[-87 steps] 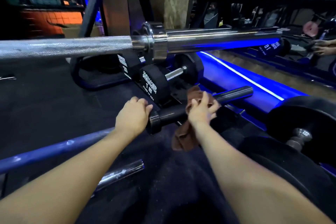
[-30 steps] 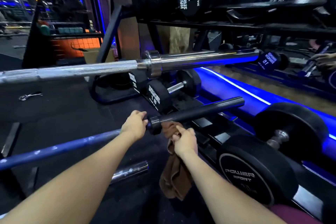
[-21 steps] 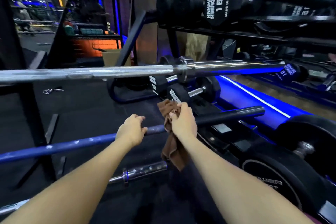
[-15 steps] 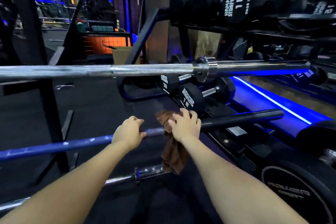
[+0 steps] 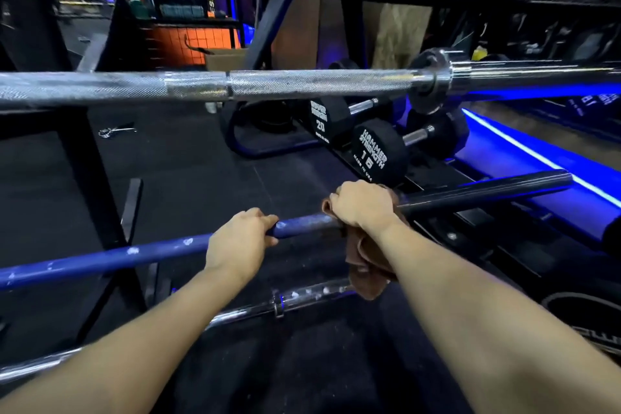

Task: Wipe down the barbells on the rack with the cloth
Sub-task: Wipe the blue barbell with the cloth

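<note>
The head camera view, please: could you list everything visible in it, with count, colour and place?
blue barbell: one, blue shaft with a black sleeve, middle level, running left to right
silver barbell: one, chrome, upper level, across the frame
lower barbell: one, chrome, below the blue one
brown cloth: one, brown, draped over the blue barbell under the right hand
dumbbells: at least two, black, marked 20 and 16, on the low rack behind
cardboard box: one, tan, far back
floor: black matting
left hand: grips the blue barbell's shaft
right hand: presses the cloth round the bar near the sleeve
</note>
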The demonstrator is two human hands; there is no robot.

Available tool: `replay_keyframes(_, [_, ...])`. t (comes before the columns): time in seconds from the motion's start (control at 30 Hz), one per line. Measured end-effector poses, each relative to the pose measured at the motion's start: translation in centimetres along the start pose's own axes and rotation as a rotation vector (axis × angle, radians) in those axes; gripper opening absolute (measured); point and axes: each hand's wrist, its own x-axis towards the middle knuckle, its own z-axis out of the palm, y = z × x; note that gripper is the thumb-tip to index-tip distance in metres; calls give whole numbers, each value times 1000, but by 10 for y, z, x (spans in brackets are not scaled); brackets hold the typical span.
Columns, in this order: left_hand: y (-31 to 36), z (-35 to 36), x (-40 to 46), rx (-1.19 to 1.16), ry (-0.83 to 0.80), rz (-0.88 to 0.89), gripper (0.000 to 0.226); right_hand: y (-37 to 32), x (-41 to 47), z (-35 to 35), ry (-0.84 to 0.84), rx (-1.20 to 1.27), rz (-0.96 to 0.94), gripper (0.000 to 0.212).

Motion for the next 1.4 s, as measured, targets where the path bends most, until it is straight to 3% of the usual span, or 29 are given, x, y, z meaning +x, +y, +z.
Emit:
replay_keyframes(0.07, [0,0,0,-23,-5,-4,24,-2,-17,15,166,-57,-85,50])
replay_keyframes(0.13, [0,-1,1,-25,1,-6,23,7,-43,37,393,122,-120,46])
replay_keyframes(0.2, [0,-1,0,-22,4,-5,22,12,-53,44,467,242,-118,41])
replay_keyframes(0.27, [0,-1,-1,-16,11,2,24,13,-45,41,508,163,-133,39])
replay_keyframes(0.3, [0,-1,-1,-10,16,4,25,12,-39,37,501,65,-143,40])
replay_keyframes(0.43, [-1,-2,0,13,20,15,23,8,-11,14,169,-83,-96,41])
replay_keyframes(0.5, [0,-4,0,8,10,14,23,11,-8,19,192,-52,-65,38])
replay_keyframes(0.67, [1,-6,0,26,8,16,24,-22,-31,47,479,158,2,40])
replay_keyframes(0.77, [2,-9,-1,60,2,9,22,-58,-39,46,431,250,-97,38])
replay_keyframes(0.9, [1,-10,-2,48,-15,5,27,-22,-37,31,374,131,-313,34])
replay_keyframes(1.0, [-1,-8,-1,19,0,19,29,15,-30,25,295,91,-154,34])
replay_keyframes(1.1, [-1,-4,0,23,14,25,29,-1,-26,40,411,151,20,44])
replay_keyframes(1.17, [0,-4,1,39,24,21,26,-35,-32,45,474,190,20,42])
replay_keyframes(1.3, [-1,-6,-1,57,17,16,26,-55,-43,38,337,216,-214,43])
replay_keyframes(1.4, [-3,-8,-2,23,7,17,27,-11,-31,34,243,4,-302,51])
